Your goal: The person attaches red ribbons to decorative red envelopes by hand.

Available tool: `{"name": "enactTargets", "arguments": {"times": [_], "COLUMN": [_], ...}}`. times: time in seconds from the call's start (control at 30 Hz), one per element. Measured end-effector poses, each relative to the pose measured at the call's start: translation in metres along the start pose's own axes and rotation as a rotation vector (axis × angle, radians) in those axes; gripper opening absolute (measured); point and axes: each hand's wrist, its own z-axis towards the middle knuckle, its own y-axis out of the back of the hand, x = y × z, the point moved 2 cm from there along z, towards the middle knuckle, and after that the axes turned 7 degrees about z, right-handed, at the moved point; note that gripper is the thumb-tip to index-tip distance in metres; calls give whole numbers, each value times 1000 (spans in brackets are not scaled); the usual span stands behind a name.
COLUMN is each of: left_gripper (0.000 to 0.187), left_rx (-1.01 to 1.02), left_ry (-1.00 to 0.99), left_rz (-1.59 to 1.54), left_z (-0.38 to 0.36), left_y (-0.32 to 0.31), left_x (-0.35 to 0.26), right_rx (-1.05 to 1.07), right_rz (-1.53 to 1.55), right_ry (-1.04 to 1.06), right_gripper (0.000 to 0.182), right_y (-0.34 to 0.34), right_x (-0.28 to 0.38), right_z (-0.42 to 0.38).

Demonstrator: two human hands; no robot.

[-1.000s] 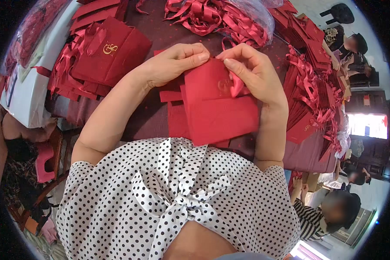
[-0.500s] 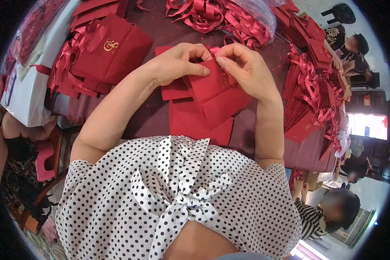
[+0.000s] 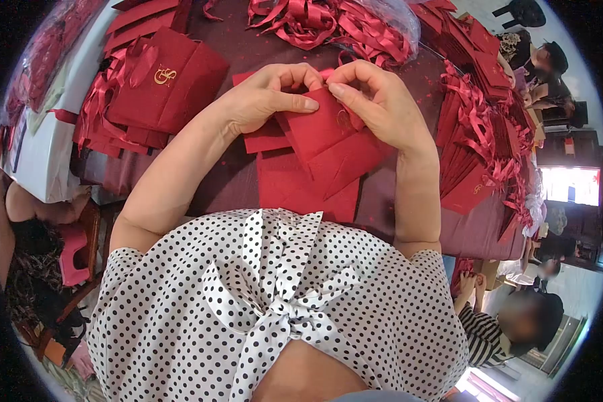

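Both my hands are closed at the top edge of a red paper gift bag (image 3: 331, 137), folded flat and tilted, with a small gold mark partly covered. My left hand (image 3: 271, 100) pinches the edge from the left, its thumb across the front. From the right, my right hand (image 3: 375, 104) pinches the same edge with thumb and index finger. A bit of shiny red ribbon (image 3: 326, 73) shows between the fingertips; which fingers grip it is hidden. More flat red bags (image 3: 301, 187) lie beneath the held one.
At the left, a red bag with gold lettering (image 3: 181, 84) lies on others with ribbon handles. A heap of red ribbons (image 3: 301, 23) sits at the far side. Stacked red bags (image 3: 465, 161) line the right of the dark red tablecloth (image 3: 221, 181). Other people sit at both sides.
The camera view has shifted slightly. Both hands stay pinched at the bag's top edge, with only slight finger movement.
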Motion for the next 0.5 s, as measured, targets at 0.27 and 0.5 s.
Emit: {"name": "enactTargets", "arguments": {"times": [0.27, 0.5], "left_gripper": [16, 13], "left_rx": [-31, -13], "left_ry": [54, 94], "left_rz": [0, -43], "left_z": [0, 0], "left_y": [2, 8], "left_x": [0, -4], "right_rx": [20, 28], "right_rz": [58, 115], "right_ry": [-29, -86], "right_gripper": [20, 19], "right_y": [2, 0], "right_x": [-3, 1], "right_z": [1, -1]}}
